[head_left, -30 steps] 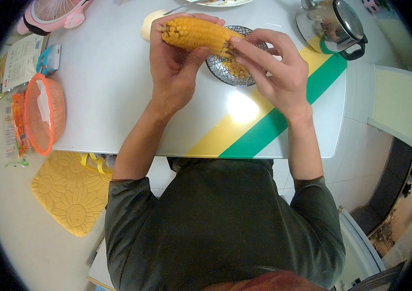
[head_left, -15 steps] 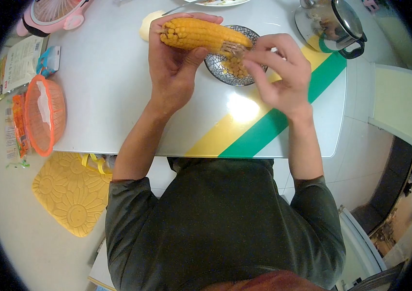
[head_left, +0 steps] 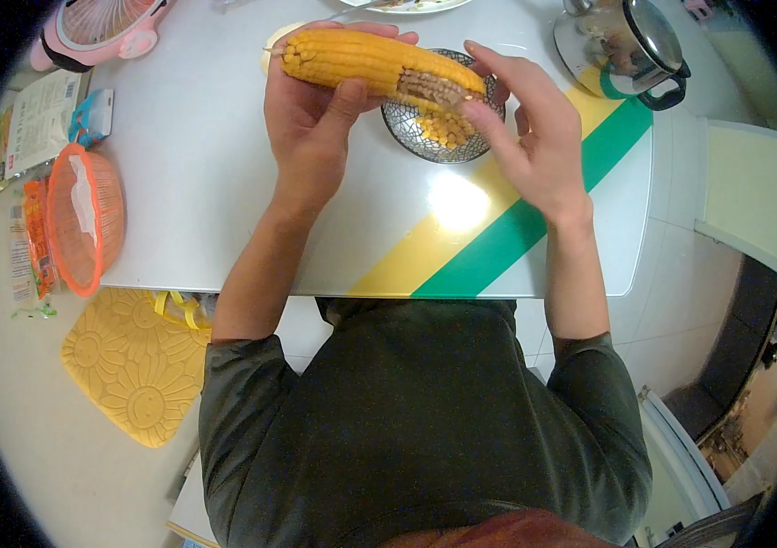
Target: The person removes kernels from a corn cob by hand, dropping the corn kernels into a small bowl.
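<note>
A yellow corn cob (head_left: 352, 62) is held nearly level above a bowl. My left hand (head_left: 311, 119) is wrapped around its left part, the thumb lying along the near side. Toward the right end a patch is stripped of kernels and shows the pale brown core. My right hand (head_left: 534, 128) is at that end, thumb against the cob and index finger reaching over its far side; the other fingers are partly hidden. Loose kernels (head_left: 446, 131) lie in the black-and-white crackle-patterned bowl (head_left: 407, 137), which the cob partly covers.
On the white table (head_left: 215, 183), a glass-lidded pot (head_left: 603, 55) stands at the back right and a plate (head_left: 425, 5) at the far edge. At left are a pink fan (head_left: 100, 27), an orange basket (head_left: 112, 215) and food packets (head_left: 41, 119). A yellow cushion (head_left: 132, 365) is below.
The cob has shifted slightly left and turned, bringing the bare patch into clearer view. My right hand has gone from bunched fingers on the patch to a wider spread around the cob's end.
</note>
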